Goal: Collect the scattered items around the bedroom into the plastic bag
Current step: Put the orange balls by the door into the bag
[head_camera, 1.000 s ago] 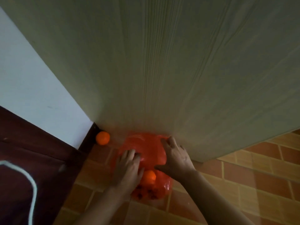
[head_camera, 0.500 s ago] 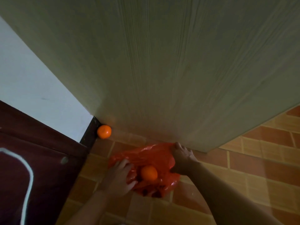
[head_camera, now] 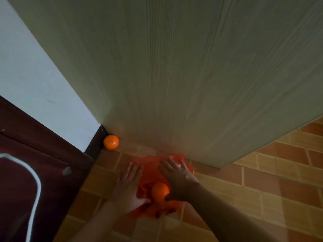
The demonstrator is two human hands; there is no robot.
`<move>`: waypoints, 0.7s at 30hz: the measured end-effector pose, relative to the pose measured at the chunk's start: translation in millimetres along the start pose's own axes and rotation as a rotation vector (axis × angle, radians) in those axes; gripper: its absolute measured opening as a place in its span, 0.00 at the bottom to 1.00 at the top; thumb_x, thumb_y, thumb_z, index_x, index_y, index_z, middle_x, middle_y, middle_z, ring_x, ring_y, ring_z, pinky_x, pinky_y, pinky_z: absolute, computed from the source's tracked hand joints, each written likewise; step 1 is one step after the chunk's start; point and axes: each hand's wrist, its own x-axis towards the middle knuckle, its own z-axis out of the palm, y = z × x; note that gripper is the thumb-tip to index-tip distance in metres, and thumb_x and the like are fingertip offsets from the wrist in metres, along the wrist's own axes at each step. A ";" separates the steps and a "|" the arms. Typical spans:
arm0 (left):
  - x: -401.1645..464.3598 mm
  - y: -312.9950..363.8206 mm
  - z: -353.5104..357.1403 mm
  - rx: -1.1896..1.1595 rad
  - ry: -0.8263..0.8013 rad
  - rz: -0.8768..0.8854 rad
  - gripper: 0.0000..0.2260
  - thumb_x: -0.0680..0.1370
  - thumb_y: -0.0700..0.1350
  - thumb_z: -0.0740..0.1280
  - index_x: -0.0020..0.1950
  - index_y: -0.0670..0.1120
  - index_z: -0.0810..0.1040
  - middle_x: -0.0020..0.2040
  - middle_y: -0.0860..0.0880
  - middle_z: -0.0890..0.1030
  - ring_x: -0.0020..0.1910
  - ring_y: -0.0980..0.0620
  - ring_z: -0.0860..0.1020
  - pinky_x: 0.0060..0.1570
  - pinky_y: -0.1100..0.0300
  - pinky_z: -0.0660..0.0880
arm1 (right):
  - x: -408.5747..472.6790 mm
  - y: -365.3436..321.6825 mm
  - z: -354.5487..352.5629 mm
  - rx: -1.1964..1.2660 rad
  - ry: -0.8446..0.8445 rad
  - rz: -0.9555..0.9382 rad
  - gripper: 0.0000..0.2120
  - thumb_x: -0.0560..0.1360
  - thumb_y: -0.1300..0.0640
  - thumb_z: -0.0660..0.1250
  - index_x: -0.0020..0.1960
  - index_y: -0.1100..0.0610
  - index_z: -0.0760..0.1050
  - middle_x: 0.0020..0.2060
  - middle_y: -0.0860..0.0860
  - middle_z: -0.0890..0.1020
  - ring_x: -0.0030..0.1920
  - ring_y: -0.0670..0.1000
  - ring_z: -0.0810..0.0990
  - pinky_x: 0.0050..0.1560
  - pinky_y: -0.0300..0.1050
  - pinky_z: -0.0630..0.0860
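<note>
The red plastic bag (head_camera: 153,173) lies flat on the tiled floor (head_camera: 262,186), its far edge touching the foot of the pale wood-grain panel (head_camera: 192,75). The left hand (head_camera: 128,187) and right hand (head_camera: 176,179) press it with straight, spread fingers, 1 orange (head_camera: 160,191) between them. Another orange (head_camera: 111,142) sits in the corner beside the dark skirting (head_camera: 95,144). Open tiles extend right.
</note>
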 end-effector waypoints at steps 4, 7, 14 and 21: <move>-3.9 -10.7 8.5 -0.022 -0.105 -0.033 0.63 0.64 0.79 0.66 0.84 0.52 0.34 0.82 0.54 0.31 0.82 0.49 0.33 0.80 0.40 0.44 | -14.5 31.0 29.5 0.011 -0.120 0.070 0.58 0.72 0.36 0.74 0.85 0.54 0.40 0.84 0.55 0.44 0.84 0.59 0.44 0.81 0.68 0.48; -7.0 -11.4 14.7 -0.003 -0.193 -0.013 0.61 0.67 0.77 0.67 0.84 0.50 0.36 0.83 0.53 0.33 0.82 0.49 0.32 0.80 0.35 0.44 | -24.0 37.3 43.5 -0.049 -0.174 0.074 0.57 0.74 0.39 0.75 0.85 0.54 0.39 0.84 0.56 0.44 0.84 0.59 0.44 0.81 0.68 0.49; -10.1 0.0 14.1 0.007 0.096 0.051 0.44 0.74 0.58 0.70 0.85 0.51 0.53 0.85 0.53 0.44 0.84 0.46 0.48 0.75 0.34 0.62 | -18.2 20.9 23.2 -0.013 -0.006 -0.011 0.47 0.79 0.49 0.70 0.85 0.52 0.40 0.84 0.54 0.43 0.84 0.58 0.44 0.81 0.67 0.47; -15.4 24.7 30.0 0.174 0.092 0.250 0.31 0.78 0.60 0.63 0.78 0.48 0.71 0.82 0.48 0.66 0.83 0.45 0.58 0.75 0.35 0.57 | -24.2 10.8 37.0 -0.224 -0.040 -0.205 0.37 0.83 0.47 0.62 0.85 0.54 0.47 0.84 0.55 0.48 0.84 0.60 0.45 0.80 0.69 0.45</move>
